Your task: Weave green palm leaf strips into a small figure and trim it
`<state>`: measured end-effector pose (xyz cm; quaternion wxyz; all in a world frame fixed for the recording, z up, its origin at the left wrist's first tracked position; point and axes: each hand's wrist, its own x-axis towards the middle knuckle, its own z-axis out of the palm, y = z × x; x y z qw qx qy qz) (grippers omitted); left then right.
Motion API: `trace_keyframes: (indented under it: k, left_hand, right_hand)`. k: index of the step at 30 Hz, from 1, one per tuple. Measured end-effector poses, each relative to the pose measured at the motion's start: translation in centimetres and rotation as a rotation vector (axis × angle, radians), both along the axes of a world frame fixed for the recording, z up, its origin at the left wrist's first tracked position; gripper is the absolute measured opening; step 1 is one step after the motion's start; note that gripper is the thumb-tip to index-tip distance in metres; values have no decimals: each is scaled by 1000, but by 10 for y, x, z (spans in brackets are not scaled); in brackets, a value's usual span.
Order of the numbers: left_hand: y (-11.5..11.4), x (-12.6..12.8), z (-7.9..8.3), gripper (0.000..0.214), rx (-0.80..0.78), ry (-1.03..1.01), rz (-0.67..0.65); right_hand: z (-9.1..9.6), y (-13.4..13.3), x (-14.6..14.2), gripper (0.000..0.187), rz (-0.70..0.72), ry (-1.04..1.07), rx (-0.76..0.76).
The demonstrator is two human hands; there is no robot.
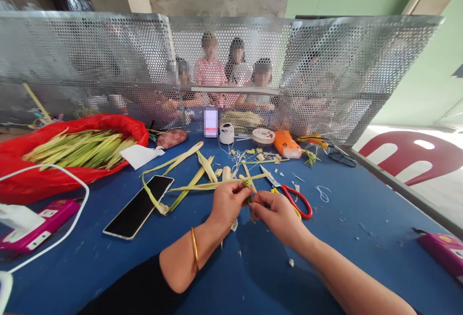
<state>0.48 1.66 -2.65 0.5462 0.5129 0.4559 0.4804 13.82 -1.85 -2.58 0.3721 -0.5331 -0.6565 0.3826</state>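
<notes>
My left hand (227, 203) and my right hand (277, 213) meet over the blue table (325, 238), fingers pinched together on a small folded piece of green palm leaf (250, 199) held between them. A gold bangle sits on my left wrist. Long pale leaf strips (202, 175) lie on the table just beyond my hands. Red-handled scissors (289, 193) rest immediately right of my right hand, blades pointing away.
A red bag of leaf strips (72, 153) sits far left, a black phone (139, 206) lies left of my hands, a pink power strip (34, 228) with white cable at left edge. Thread spool (226, 133), tape, orange tool near a perforated metal screen (325, 74); people sit behind it.
</notes>
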Motion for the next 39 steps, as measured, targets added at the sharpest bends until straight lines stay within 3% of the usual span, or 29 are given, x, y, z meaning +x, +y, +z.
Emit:
trace_keyframes:
  k: [5,8,11,14,17,22,25,29,32,36,39]
  left_hand:
    - [0,-3,3,28,-11,12,-14]
    - [0,-6,10,27,-16,32,-41]
    - [-2,-6,13,28,-30,59,-96]
    - [-5,-5,12,26,-33,75,-190]
    - [-8,-4,13,26,-28,59,-251]
    - [-9,-3,11,31,-74,-41,-216]
    - [-9,-3,9,31,-26,20,-195]
    - [-9,-3,7,29,97,103,-165]
    - [-9,-2,8,24,103,-12,-164]
    - [-8,-2,11,28,126,-171,-186]
    - [-7,-3,12,28,156,-169,-176]
  right_hand:
    - [3,3,4,26,-11,-40,0]
    - [5,9,12,22,-136,-1,109]
    - [7,14,16,26,-204,223,139]
    - [7,16,15,44,-159,460,29]
    - [6,16,13,37,-154,530,-3]
    - [5,11,12,19,-185,383,135]
    - [5,6,10,12,-248,230,287]
    - [7,3,8,13,-293,211,321]
    - [9,2,8,16,-277,218,381]
    - [10,-1,9,7,-232,127,630]
    - [10,-4,9,9,-189,-23,845]
